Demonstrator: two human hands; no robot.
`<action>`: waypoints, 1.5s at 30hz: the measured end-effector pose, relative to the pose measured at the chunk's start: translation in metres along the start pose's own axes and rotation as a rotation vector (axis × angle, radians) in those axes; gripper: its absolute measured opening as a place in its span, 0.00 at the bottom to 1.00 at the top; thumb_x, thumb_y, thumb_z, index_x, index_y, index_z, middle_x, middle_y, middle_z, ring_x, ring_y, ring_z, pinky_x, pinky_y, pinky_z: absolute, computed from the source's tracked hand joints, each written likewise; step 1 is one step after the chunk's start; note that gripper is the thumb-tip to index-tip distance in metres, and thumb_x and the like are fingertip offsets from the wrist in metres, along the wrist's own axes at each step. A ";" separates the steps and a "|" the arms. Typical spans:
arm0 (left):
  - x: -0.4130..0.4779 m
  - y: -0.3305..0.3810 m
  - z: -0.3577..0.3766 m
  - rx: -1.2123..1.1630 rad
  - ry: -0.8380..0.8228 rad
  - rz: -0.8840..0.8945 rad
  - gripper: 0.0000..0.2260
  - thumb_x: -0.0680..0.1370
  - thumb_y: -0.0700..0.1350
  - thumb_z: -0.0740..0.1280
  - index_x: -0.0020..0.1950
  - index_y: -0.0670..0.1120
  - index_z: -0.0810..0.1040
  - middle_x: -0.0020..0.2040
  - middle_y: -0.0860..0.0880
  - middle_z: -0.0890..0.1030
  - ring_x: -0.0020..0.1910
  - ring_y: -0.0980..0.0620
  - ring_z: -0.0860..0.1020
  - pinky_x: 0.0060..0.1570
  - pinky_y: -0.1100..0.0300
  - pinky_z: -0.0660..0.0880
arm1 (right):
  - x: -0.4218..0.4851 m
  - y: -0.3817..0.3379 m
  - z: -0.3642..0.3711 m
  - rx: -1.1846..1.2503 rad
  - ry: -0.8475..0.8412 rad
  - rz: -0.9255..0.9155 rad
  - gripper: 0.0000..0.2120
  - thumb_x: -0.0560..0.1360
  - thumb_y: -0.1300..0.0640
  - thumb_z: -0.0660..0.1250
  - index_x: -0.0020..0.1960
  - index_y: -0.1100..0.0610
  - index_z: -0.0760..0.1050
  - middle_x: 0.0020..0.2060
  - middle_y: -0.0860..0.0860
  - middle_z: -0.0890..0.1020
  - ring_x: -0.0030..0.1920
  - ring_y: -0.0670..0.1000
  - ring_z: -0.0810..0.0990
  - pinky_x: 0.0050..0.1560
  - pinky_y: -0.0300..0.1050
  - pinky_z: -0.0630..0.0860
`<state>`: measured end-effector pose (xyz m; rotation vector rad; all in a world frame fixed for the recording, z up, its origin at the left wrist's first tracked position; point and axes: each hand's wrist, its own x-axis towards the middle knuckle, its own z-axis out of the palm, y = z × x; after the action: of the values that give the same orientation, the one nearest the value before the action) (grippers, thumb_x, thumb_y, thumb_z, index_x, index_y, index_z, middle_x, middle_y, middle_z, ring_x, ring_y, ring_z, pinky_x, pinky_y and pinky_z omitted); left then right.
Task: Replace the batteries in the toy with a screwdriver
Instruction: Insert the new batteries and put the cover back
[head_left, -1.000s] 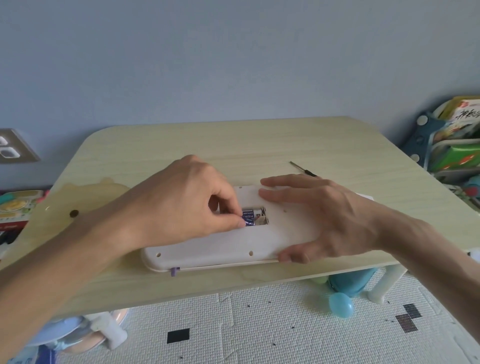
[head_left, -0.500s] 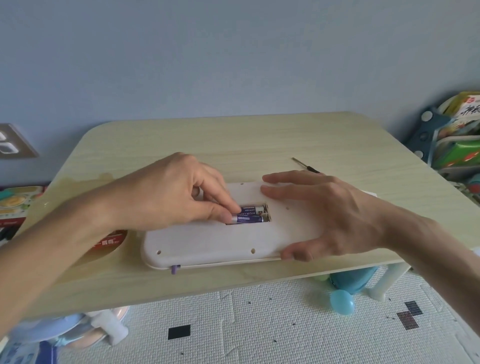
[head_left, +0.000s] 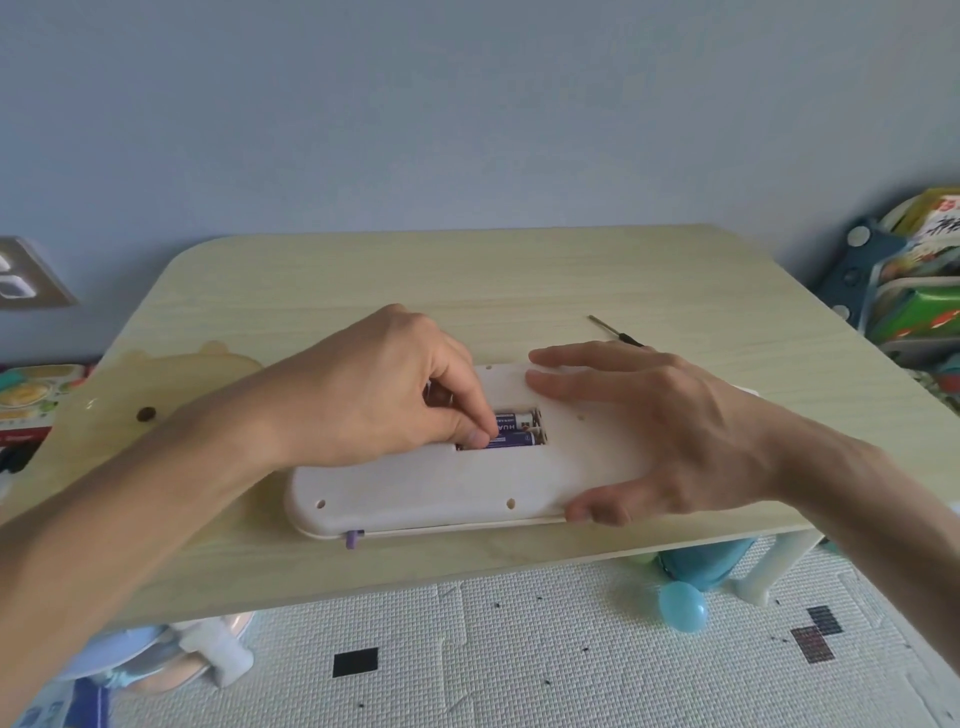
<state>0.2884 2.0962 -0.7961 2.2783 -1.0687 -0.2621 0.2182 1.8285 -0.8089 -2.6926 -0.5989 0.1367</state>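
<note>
A white plastic toy lies face down near the front edge of the wooden table. Its battery compartment is open, and two purple batteries lie side by side in it. My left hand reaches in from the left, thumb and index finger pinched on the left end of the near battery. My right hand holds the toy's right end, fingers spread flat on top and thumb on the front edge. A thin screwdriver rests on the table behind my right hand. I cannot see the compartment cover.
A tan bear-shaped board lies on the table's left side. A small purple knob sticks out of the toy's front edge. On the floor mat are a blue ball and toys. A rack of books stands at the right.
My left hand brought a second battery to the compartment and pushed it down beside the first. My right hand stayed on the toy.
</note>
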 end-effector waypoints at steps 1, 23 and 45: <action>-0.001 0.000 0.000 0.000 0.004 0.003 0.04 0.73 0.47 0.82 0.44 0.57 0.91 0.40 0.55 0.87 0.37 0.53 0.80 0.36 0.65 0.71 | -0.001 0.000 0.000 -0.010 -0.003 -0.002 0.51 0.60 0.24 0.71 0.79 0.38 0.66 0.80 0.34 0.64 0.80 0.38 0.62 0.81 0.49 0.61; -0.041 -0.029 -0.020 0.241 -0.104 -0.123 0.41 0.51 0.86 0.68 0.65 0.84 0.69 0.74 0.79 0.63 0.75 0.70 0.66 0.76 0.54 0.67 | -0.046 0.095 -0.044 -0.032 0.054 0.331 0.26 0.66 0.33 0.74 0.62 0.39 0.82 0.58 0.33 0.81 0.55 0.31 0.78 0.57 0.41 0.80; -0.044 -0.017 -0.023 0.263 -0.133 -0.138 0.41 0.55 0.84 0.69 0.68 0.80 0.69 0.75 0.79 0.60 0.74 0.72 0.64 0.73 0.62 0.65 | 0.030 -0.044 -0.019 0.189 0.225 -0.085 0.18 0.70 0.45 0.80 0.58 0.48 0.87 0.45 0.40 0.88 0.46 0.38 0.85 0.47 0.35 0.80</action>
<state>0.2799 2.1477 -0.7910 2.6061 -1.0666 -0.3508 0.2315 1.8713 -0.7750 -2.4524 -0.5971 -0.1248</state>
